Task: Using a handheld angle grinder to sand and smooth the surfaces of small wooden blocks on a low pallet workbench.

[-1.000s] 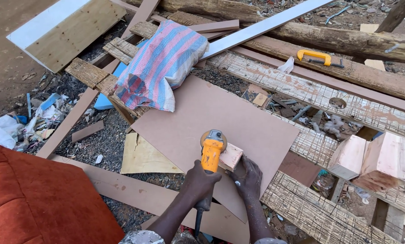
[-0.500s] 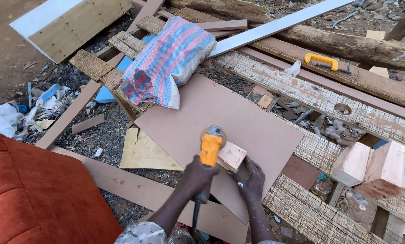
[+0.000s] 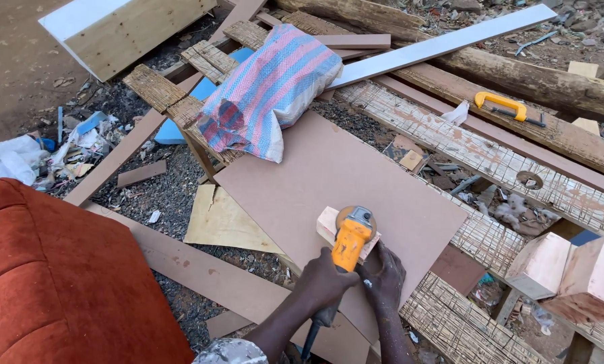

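My left hand (image 3: 325,283) is closed around the body of a yellow angle grinder (image 3: 349,246), whose cord trails down toward me. The grinder's disc rests on a small pale wood block (image 3: 329,224). The block lies on a large flat brown board (image 3: 329,168). My right hand (image 3: 384,273) sits just right of the grinder, fingers pressed on the near end of the block and holding it down. Most of the block is hidden by the tool and my hands.
A striped pink-and-blue sack (image 3: 268,87) lies at the board's far edge. An orange upholstered cushion (image 3: 59,283) fills the lower left. Two chunky wood blocks (image 3: 541,264) stand at right. A yellow-handled handsaw (image 3: 500,104), a white plank (image 3: 443,44) and logs (image 3: 517,74) lie beyond.
The grinder has shifted across the block, so the block now shows to the left of the disc instead of the right. Both hands keep their hold.
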